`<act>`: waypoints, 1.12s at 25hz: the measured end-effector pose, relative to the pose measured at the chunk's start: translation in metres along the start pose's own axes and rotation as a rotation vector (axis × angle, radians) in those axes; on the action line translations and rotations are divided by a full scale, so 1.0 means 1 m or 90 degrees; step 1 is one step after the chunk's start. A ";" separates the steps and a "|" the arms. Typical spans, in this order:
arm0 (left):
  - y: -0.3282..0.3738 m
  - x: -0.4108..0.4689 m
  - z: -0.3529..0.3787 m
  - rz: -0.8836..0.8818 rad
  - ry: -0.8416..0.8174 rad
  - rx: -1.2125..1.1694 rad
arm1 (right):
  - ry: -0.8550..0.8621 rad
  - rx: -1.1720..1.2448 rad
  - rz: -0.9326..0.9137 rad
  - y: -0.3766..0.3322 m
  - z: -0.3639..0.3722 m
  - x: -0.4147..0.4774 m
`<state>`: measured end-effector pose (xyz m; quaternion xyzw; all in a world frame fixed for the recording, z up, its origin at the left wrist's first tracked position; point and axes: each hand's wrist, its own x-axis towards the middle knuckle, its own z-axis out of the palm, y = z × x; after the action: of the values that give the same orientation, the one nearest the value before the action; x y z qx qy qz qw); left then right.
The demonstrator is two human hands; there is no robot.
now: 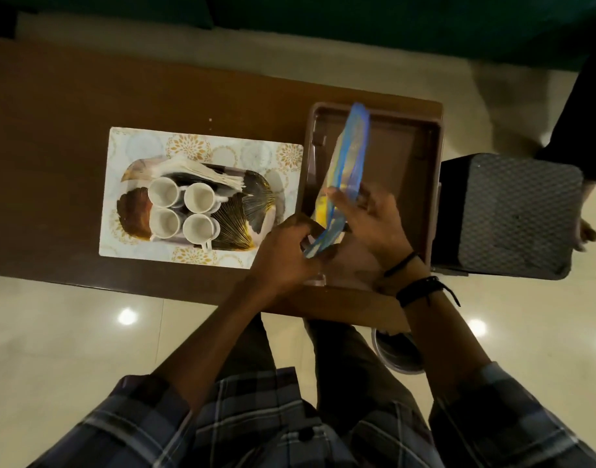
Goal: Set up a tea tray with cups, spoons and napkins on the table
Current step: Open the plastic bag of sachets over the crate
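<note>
While both the left hand (283, 255) and right hand (370, 224) grip a blue-yellow packet (349, 163), four white cups (183, 211) cluster on patterned tray (256, 211)

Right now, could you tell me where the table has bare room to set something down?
The table is bare left of the placemat and behind it. The tea tray is crowded with cups; both hands work over the brown bin.

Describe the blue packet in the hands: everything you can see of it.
The packet is a flat, glossy plastic pouch, blue with yellow patches, print blurred. It is held on edge, slanting up and away over the brown bin. The left hand pinches its near end; the right hand grips its middle. It looks clear of the bin's floor. Contents cannot be told.
</note>
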<state>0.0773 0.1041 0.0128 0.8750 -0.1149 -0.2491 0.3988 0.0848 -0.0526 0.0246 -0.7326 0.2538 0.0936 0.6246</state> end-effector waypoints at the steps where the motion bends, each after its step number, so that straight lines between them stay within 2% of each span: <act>1: 0.001 0.001 -0.001 0.006 -0.006 -0.026 | 0.023 0.021 -0.006 0.002 -0.003 -0.002; 6: 0.005 0.007 -0.008 -0.002 0.009 -0.167 | 0.072 0.118 0.011 0.014 -0.027 -0.025; 7: 0.005 0.006 -0.010 -0.009 0.042 -0.176 | 0.128 0.077 0.029 0.018 -0.030 -0.030; 9: 0.007 0.004 -0.011 0.009 0.111 -0.158 | 0.290 -0.107 0.022 0.020 -0.034 -0.039; 10: 0.010 0.003 -0.011 0.030 0.134 -0.134 | 0.353 -0.221 -0.033 0.017 -0.036 -0.043; 11: 0.014 0.001 -0.011 0.050 0.149 -0.104 | 0.382 -0.333 -0.136 0.013 -0.035 -0.047; 12: 0.017 -0.001 -0.010 0.070 0.158 -0.080 | 0.354 -0.429 -0.257 0.006 -0.032 -0.049; 13: 0.020 -0.002 -0.009 0.084 0.161 -0.061 | 0.265 -0.489 -0.357 0.000 -0.028 -0.047; 14: 0.022 -0.003 -0.007 0.100 0.163 -0.042 | 0.130 -0.522 -0.389 -0.008 -0.023 -0.042; 16: 0.023 -0.005 -0.004 0.138 0.175 0.009 | -0.113 -0.581 -0.289 -0.016 -0.010 -0.026; 17: 0.023 -0.007 -0.001 0.159 0.179 0.032 | -0.171 -0.615 -0.239 -0.015 -0.006 -0.016; 20: 0.018 -0.008 0.000 0.193 0.183 0.034 | -0.238 -0.743 -0.159 -0.002 -0.001 0.016; 24: 0.014 -0.009 -0.007 0.123 0.114 -0.112 | -0.320 -0.986 -0.002 0.021 -0.002 0.035; 26: 0.008 -0.009 -0.008 0.077 0.096 -0.175 | -0.396 -1.008 0.016 0.039 -0.008 0.045; 28: -0.004 -0.008 -0.006 0.038 0.084 -0.177 | -0.452 -0.951 0.017 0.049 -0.018 0.048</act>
<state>0.0732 0.1137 0.0157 0.8219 -0.0791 -0.1928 0.5301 0.0987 -0.0865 -0.0357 -0.8786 -0.0787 0.4707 0.0149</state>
